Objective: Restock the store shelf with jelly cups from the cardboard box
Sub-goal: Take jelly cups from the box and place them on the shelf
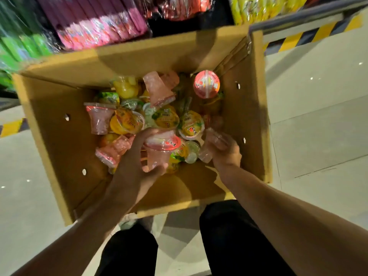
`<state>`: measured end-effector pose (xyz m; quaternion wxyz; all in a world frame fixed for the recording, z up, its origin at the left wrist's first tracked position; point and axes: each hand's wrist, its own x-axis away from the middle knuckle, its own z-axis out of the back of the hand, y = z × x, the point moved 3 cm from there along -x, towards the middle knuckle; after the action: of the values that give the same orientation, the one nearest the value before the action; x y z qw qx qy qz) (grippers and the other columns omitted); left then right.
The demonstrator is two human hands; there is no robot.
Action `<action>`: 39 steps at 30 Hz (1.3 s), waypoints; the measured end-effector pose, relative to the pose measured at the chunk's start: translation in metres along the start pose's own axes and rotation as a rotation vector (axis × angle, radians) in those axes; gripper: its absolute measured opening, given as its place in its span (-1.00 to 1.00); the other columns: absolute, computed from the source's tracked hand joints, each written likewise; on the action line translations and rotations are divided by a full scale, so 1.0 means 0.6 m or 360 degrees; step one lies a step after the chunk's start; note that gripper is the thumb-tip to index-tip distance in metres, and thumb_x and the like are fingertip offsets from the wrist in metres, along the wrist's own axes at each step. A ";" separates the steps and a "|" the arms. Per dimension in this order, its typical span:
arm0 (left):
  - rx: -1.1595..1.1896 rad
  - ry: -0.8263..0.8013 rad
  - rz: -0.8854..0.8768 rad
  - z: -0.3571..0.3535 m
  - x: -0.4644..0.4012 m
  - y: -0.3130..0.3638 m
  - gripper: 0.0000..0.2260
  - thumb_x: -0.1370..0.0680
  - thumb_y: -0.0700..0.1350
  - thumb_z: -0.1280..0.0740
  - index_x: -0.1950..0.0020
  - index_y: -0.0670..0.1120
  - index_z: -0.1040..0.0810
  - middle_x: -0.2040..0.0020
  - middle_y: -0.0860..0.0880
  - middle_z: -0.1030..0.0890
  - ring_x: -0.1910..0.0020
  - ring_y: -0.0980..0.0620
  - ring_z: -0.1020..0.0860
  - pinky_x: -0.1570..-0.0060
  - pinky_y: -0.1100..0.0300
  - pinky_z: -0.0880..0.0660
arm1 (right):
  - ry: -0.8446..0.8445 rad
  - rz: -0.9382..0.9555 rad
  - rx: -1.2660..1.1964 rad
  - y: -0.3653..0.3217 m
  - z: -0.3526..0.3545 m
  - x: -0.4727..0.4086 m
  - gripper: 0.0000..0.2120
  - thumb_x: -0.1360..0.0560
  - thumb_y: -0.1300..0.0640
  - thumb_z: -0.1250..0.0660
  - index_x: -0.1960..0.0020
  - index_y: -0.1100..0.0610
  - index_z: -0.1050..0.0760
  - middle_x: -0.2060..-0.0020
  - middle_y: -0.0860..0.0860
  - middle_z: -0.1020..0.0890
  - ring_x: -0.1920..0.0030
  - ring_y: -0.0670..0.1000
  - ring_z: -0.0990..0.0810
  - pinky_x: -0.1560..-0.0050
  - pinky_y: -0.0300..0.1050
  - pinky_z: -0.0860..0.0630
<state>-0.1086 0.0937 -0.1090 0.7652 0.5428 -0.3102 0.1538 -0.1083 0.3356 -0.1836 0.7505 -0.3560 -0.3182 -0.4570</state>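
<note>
An open cardboard box (59, 124) stands on the floor in front of me, holding several loose jelly cups in pink, yellow and green. My left hand (133, 162) reaches into the box and grips a pink jelly cup (159, 150), thumb under its base and fingers over its lid. My right hand (225, 152) is also inside the box and holds a clear pinkish jelly cup (211, 144). One pink-lidded cup (206, 83) stands upright at the far right corner of the box.
The store shelf (103, 30) rises just behind the box, packed with pink, green, red and yellow wrapped goods. Its base carries a yellow-and-black striped edge (310, 34). Pale tiled floor (318, 116) surrounds the box. My dark-trousered legs (235, 240) stand at the near side.
</note>
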 end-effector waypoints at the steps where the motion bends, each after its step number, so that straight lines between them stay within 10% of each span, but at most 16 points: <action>1: 0.0019 0.0001 0.0023 0.008 0.016 0.021 -0.21 -0.38 -0.38 -0.56 -0.37 0.30 -0.39 -0.35 0.11 -0.53 -0.27 -0.01 -0.56 -0.17 -0.10 -0.60 | -0.0017 0.0095 -0.0037 -0.016 0.020 0.030 -0.50 -0.52 -0.01 -0.48 -0.42 -0.03 -0.47 -0.30 0.02 -0.60 -0.31 0.07 -0.56 -0.13 -0.32 -0.44; 4: -0.0028 0.0045 0.0003 0.034 0.074 0.113 -0.23 -0.36 -0.31 -0.60 -0.32 0.35 -0.40 -0.30 0.28 -0.52 -0.24 0.24 -0.53 -0.08 0.30 -0.54 | -0.0075 0.0525 -0.0064 -0.062 0.083 0.128 -0.50 -0.51 0.02 -0.50 -0.41 -0.02 -0.45 -0.20 -0.11 -0.61 -0.15 -0.09 -0.57 0.22 -0.61 -0.32; 8: -0.0041 0.0133 -0.0103 0.090 0.180 0.281 -0.29 -0.36 -0.21 -0.63 -0.30 0.33 -0.39 -0.09 0.54 -0.50 -0.09 0.46 -0.52 0.12 0.53 -0.47 | -0.0095 0.0937 -0.0257 -0.149 0.214 0.313 -0.58 -0.47 0.17 -0.52 -0.29 0.03 -0.51 -0.03 -0.32 -0.56 0.02 -0.32 -0.57 0.15 -0.53 -0.39; 13: 0.0004 0.0167 -0.0372 0.163 0.339 0.520 -0.38 -0.46 -0.25 -0.54 -0.34 0.23 -0.38 -0.10 0.31 -0.61 -0.07 0.31 -0.60 0.04 0.33 -0.54 | -0.0267 0.1160 -0.0513 -0.233 0.414 0.570 -0.54 -0.50 0.28 -0.50 -0.33 0.04 -0.49 -0.16 -0.06 -0.68 -0.16 -0.03 -0.67 -0.15 -0.03 -0.62; 19: 0.0040 0.0040 -0.0798 0.248 0.529 0.767 -0.26 -0.40 -0.37 -0.55 -0.33 0.30 -0.41 -0.30 0.08 -0.55 -0.26 0.03 -0.57 -0.16 0.10 -0.55 | -0.0031 0.1446 -0.0637 -0.306 0.617 0.851 -0.51 -0.46 0.30 -0.53 -0.21 -0.18 -0.55 -0.07 -0.14 -0.70 -0.06 -0.08 -0.68 -0.04 -0.16 -0.60; 23: 0.0062 0.0034 -0.0983 0.283 0.626 0.886 -0.32 -0.34 -0.17 -0.61 -0.16 0.49 -0.45 -0.10 0.30 -0.63 -0.06 0.27 -0.61 -0.13 0.11 -0.56 | 0.0068 0.1653 -0.0694 -0.328 0.703 0.973 -0.51 -0.44 0.25 -0.56 -0.26 -0.10 -0.54 -0.13 -0.08 -0.69 -0.07 -0.01 -0.69 -0.12 0.03 -0.62; 27: 0.0026 0.0045 -0.1194 0.282 0.691 0.970 -0.35 -0.36 -0.34 -0.57 -0.32 0.10 -0.43 0.02 0.28 -0.65 0.12 0.34 -0.59 0.16 0.41 -0.50 | 0.0076 0.1844 -0.0705 -0.351 0.775 1.039 -0.51 -0.44 0.22 -0.57 -0.25 -0.15 -0.55 -0.10 -0.06 -0.69 -0.06 0.04 -0.68 -0.11 0.00 -0.60; 33: -0.0010 0.0302 -0.1379 0.219 0.758 1.091 -0.34 -0.41 -0.32 -0.57 -0.39 0.11 -0.41 -0.29 0.18 -0.55 -0.24 0.14 -0.57 -0.14 0.23 -0.54 | 0.0051 0.2229 -0.0648 -0.397 0.929 1.059 -0.46 -0.41 0.19 -0.58 -0.28 -0.22 -0.54 -0.08 -0.11 -0.68 -0.01 0.01 -0.67 -0.05 -0.13 -0.60; 39: 0.0040 0.0560 -0.1487 0.098 0.803 1.230 -0.35 -0.43 -0.38 -0.52 -0.39 0.07 -0.39 -0.17 0.14 -0.58 -0.12 0.10 -0.61 -0.03 0.25 -0.54 | -0.0140 0.2574 -0.0577 -0.437 1.127 1.047 -0.47 -0.46 0.14 -0.55 -0.37 -0.11 -0.49 -0.21 -0.16 -0.63 -0.18 -0.12 -0.63 -0.15 -0.15 -0.60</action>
<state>-0.1826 0.2585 0.7553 0.7864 0.5989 0.1018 -0.1124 -0.2118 0.5188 0.7522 0.7652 -0.6079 0.0856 0.1938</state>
